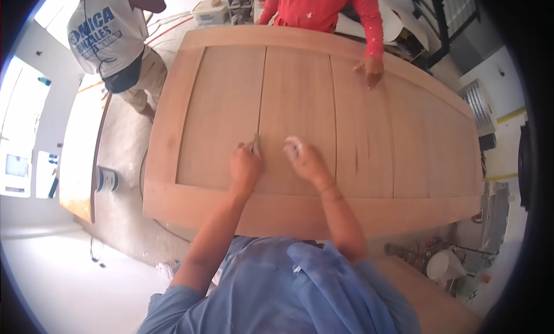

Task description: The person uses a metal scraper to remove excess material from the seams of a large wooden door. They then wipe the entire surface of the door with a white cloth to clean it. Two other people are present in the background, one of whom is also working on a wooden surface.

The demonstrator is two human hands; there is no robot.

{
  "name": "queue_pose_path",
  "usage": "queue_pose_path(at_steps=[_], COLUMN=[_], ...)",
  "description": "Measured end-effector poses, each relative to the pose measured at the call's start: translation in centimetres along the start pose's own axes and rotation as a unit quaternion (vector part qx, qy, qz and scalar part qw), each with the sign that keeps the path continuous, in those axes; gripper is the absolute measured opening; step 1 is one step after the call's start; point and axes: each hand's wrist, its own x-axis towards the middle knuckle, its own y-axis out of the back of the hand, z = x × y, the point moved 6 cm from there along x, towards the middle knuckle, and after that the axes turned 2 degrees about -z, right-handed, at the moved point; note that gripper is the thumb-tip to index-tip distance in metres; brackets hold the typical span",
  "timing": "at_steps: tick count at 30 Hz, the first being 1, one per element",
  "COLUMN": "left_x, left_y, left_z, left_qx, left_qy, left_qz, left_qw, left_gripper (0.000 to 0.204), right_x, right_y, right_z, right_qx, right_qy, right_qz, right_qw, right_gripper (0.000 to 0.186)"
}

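A large pale reddish wooden panel door [297, 213], with grooves between its inset boards, lies flat before me. My left hand [245, 163] grips a small thin grey piece [255, 142] held at a groove left of the middle. Just to its right, my right hand [306, 159] is closed, its fingertips pale; what it holds, if anything, is too small to make out. The groove [262, 91] beside my left hand runs toward the far rail.
A person in red [306, 5] stands across the panel, a hand [372, 68] over it. Another person [109, 39] stands at the left beside a wooden board [81, 161]. Storage bins [209, 13], dark metal railings, cords on the floor and assorted items [444, 267] surround the panel.
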Motion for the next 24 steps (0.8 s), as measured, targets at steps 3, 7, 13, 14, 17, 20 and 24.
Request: queue_pose_path(at_steps=[3, 7, 13, 14, 17, 20, 24], left_x=[-2.1, -3.5, 3.6, 5.7, 13.6, 22.5, 30.0], left_y=[-0.6, -1.1, -1.3, -2.2, -4.9, -7.9, -9.3], left_z=[-1.8, -0.5, 2.4, 2.8, 4.2, 4.8, 4.5], left_qx=[0.048, 0.026, 0.023, 0.021, -0.004, 0.004, 0.023], left_qy=[0.017, 0.006, 0.023, 0.011, -0.053, -0.094, -0.110], left_qz=[0.031, 0.053, 0.044, 0.052, 0.105, 0.119, 0.129], left_qw=[0.998, 0.998, 0.999, 0.998, 0.993, 0.988, 0.985], left_gripper=[0.029, 0.026, 0.023, 0.023, 0.024, 0.027, 0.026], right_x=[4.6, 9.7, 9.7, 9.4, 9.4, 9.5, 9.7], right_y=[4.5, 8.4, 7.1, 7.3, 7.8, 8.3, 8.0], right_z=[4.6, 11.8, 12.0, 11.7, 11.7, 11.5, 10.7], right_qx=[-0.155, -0.273, -0.286, -0.285, -0.285, -0.294, -0.282], right_qy=[0.053, 0.042, 0.030, 0.027, 0.033, 0.029, 0.037], right_qz=[0.092, 0.157, 0.124, 0.120, 0.126, 0.124, 0.113], right_qw=[0.982, 0.948, 0.950, 0.951, 0.950, 0.947, 0.952], right_gripper=[0.039, 0.054, 0.063, 0.063, 0.062, 0.061, 0.062])
